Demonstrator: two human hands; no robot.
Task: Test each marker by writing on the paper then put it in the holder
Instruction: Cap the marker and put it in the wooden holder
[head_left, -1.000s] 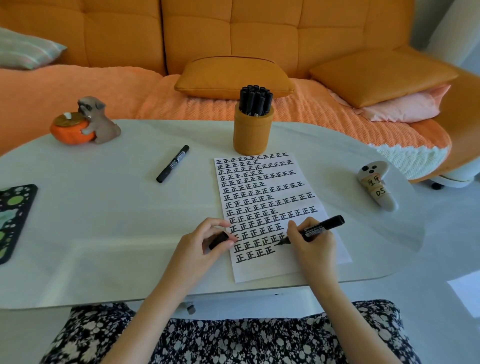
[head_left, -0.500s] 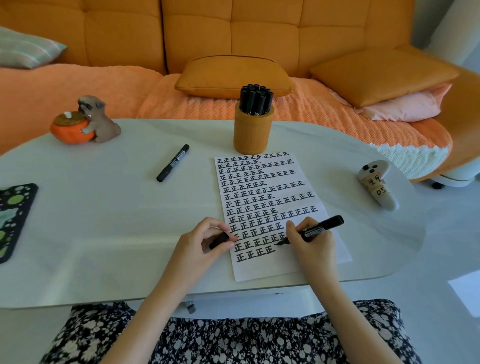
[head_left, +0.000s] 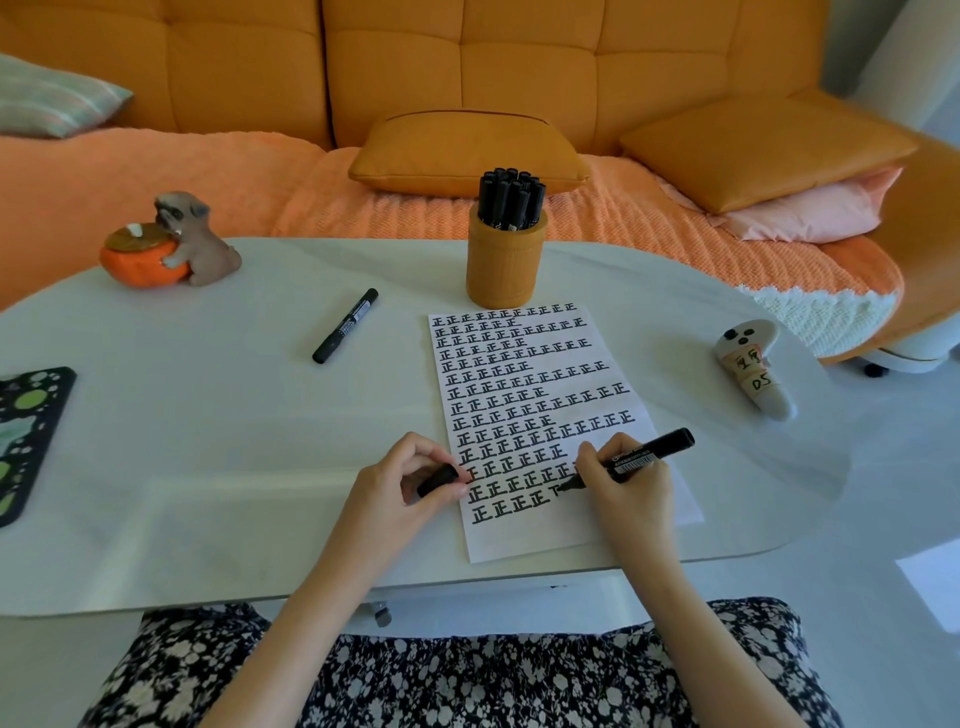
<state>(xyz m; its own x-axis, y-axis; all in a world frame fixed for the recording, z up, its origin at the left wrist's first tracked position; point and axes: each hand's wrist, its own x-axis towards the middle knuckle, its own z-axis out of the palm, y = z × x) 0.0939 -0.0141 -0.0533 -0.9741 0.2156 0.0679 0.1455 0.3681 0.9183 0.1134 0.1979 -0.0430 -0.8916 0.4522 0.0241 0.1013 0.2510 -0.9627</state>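
A white paper (head_left: 545, 535) covered with rows of black characters lies on the white table (head_left: 208, 441). My right hand (head_left: 631, 488) grips an uncapped black marker (head_left: 649, 454), its tip touching the paper at the end of the second-lowest row. My left hand (head_left: 400, 488) pinches the marker's black cap (head_left: 439, 479) at the paper's left edge. An orange holder (head_left: 505, 262) with several black markers (head_left: 510, 200) stands just beyond the paper. One capped black marker (head_left: 345, 326) lies loose on the table, left of the paper.
A dog-and-pumpkin figurine (head_left: 171, 241) sits at the far left of the table. A white ghost-shaped object (head_left: 753, 371) with labels lies at the right. A black and green mat (head_left: 26, 441) lies at the left edge. An orange sofa (head_left: 467, 78) with cushions stands behind.
A new stroke has appeared at the marker tip on the second-lowest row. My right hand shifted slightly while writing. My left hand has stayed put with the cap.
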